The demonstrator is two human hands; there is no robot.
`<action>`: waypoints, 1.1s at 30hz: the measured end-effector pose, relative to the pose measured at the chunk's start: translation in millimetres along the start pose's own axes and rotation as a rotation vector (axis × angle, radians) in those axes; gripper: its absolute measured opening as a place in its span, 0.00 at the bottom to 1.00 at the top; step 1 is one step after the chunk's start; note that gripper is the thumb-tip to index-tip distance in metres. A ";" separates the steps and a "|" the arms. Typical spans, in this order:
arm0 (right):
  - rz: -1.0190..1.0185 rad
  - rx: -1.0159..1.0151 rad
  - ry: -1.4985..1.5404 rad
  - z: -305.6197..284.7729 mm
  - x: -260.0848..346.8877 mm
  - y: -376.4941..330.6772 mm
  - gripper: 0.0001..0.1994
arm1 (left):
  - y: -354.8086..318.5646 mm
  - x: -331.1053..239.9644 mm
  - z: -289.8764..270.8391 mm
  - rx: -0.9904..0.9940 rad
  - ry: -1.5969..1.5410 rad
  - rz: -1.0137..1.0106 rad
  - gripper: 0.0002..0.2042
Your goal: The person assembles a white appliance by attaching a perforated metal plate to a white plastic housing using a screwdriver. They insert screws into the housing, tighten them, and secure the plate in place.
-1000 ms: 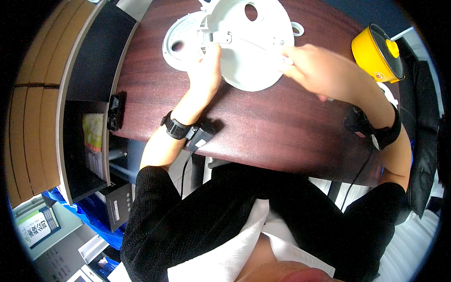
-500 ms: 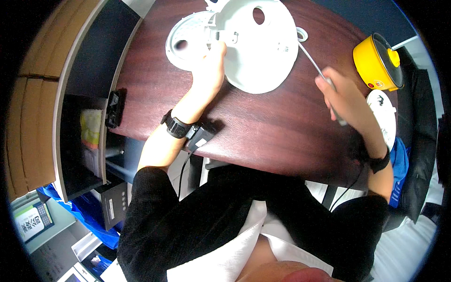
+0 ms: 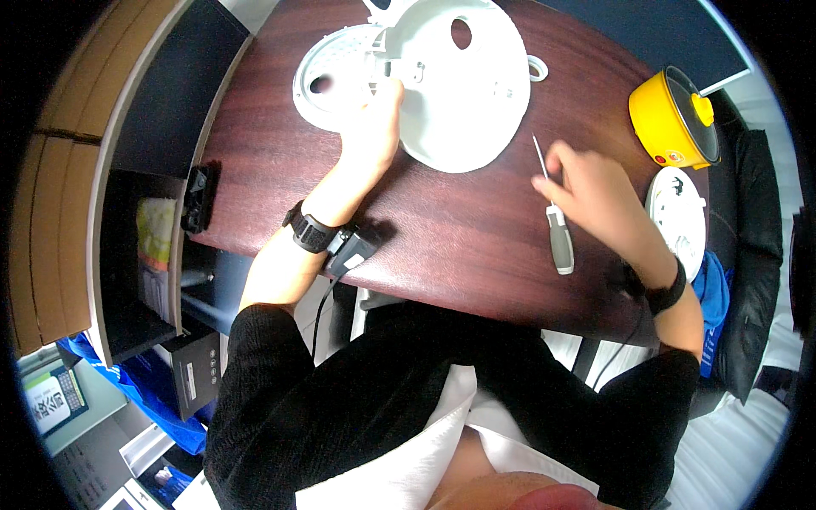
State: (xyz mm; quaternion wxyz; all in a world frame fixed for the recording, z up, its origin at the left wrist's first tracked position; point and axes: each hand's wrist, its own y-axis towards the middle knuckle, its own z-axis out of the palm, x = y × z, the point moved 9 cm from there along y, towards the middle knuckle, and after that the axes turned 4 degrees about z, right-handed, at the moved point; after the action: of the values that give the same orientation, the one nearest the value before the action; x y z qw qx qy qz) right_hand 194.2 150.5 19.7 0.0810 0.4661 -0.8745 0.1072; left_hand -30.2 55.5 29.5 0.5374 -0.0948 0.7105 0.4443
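My left hand (image 3: 372,127) grips the white plastic housing where its two round parts meet, thumb on top and the other fingers mostly hidden. The larger part is a shallow round shell (image 3: 463,102) with an oval hole; the smaller round part (image 3: 323,106) has a hole and ribbed edges. A screwdriver (image 3: 560,242) with a grey-and-white handle and thin metal shaft lies on the table, tip pointing away. Over its shaft is my right hand (image 3: 599,200), slightly blurred, thumb and forefinger apart. A small white ring (image 3: 537,69) sits just right of the shell.
A yellow electric pot (image 3: 667,119) with a dark lid stands at the far right. Nearer is a white oval plastic piece (image 3: 676,212). A black device with a cable (image 3: 350,251) lies at the front edge, below my left wrist. Shelving (image 3: 140,170) borders the dark wooden table (image 3: 459,229) on the left.
The screwdriver, held in my right hand with its tip near the white ring, now lies on the table. My right hand has loosened and moved left; my left hand keeps its grip.
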 end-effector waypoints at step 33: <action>-0.702 -0.490 -0.130 -43.9 113.2 90.5 0.08 | -2.1 3.0 2.4 -0.008 0.029 -0.022 0.13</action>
State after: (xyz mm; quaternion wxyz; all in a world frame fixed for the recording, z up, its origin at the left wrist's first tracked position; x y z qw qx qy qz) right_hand 58.1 120.8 79.3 0.1657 0.7081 -0.6658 -0.1672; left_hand -28.5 57.1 25.8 0.5314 -0.1111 0.7153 0.4400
